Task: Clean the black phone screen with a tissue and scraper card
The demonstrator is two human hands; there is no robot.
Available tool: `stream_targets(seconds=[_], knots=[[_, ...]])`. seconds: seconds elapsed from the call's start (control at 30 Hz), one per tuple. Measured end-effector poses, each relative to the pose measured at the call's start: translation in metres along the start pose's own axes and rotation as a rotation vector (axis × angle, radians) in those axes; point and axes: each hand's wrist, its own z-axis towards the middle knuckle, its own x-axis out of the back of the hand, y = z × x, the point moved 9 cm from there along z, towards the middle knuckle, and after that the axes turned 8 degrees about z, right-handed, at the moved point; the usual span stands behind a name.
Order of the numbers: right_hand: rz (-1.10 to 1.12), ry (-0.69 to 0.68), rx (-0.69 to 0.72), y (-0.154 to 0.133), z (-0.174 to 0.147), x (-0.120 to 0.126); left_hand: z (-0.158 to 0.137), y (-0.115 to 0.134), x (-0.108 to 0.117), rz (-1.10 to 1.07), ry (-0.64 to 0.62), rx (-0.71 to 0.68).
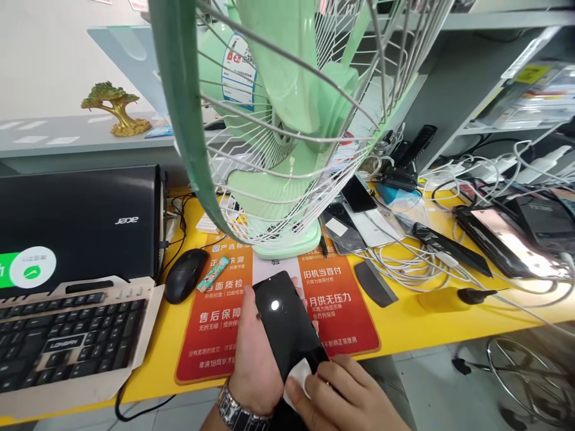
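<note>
A black smartphone (pixel 287 323) lies screen up in my left hand (pixel 256 353), whose fingers wrap round its sides. Light reflects as a bright spot on the dark glass. My right hand (pixel 339 392) pinches a small white wipe (pixel 297 382) against the lower end of the screen. Part of the wipe is hidden under the fingers. Both hands are above the front edge of a red and orange printed mat (pixel 332 299). A metal watch (pixel 238 410) is on my left wrist.
A green fan (pixel 287 131) stands close behind the mat. On the left are a keyboard (pixel 67 347), a black mouse (pixel 186 275) and an Acer laptop or monitor (pixel 81 221). To the right lie white cables (pixel 404 263), several phones and a yellow bottle (pixel 442 299). A stool (pixel 530 377) stands below.
</note>
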Motion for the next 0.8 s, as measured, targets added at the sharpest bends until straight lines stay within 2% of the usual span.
stream_targets(seconds=[0.13, 0.3, 0.4, 0.47, 0.53, 0.63, 0.7, 0.8], knots=[[0.049, -0.072, -0.077, 0.005, -0.005, 0.000, -0.002, -0.009, 0.000, 0.056, -0.024, 0.014], [0.200, -0.085, -0.040, 0.011, -0.001, 0.006, 0.005, -0.048, 0.003, 0.086, -0.053, 0.147], [0.238, 0.001, -0.183, 0.043, 0.006, 0.015, 0.011, -0.054, -0.004, 0.085, -0.051, 0.036], [0.226, 0.058, -0.277, 0.058, 0.003, 0.021, 0.011, -0.055, -0.015, 0.088, -0.101, 0.024], [0.254, 0.063, -0.262, 0.055, -0.003, 0.021, 0.011, -0.061, -0.022, 0.096, -0.138, 0.120], [0.292, 0.041, -0.136, 0.032, -0.010, 0.019, 0.011, -0.069, -0.024, 0.102, -0.140, 0.251], [0.297, 0.040, -0.077, 0.026, -0.011, 0.022, 0.011, -0.074, -0.028, 0.102, -0.185, 0.305], [0.277, 0.095, -0.180, 0.045, -0.008, 0.032, 0.012, -0.077, -0.041, 0.100, -0.272, 0.324]])
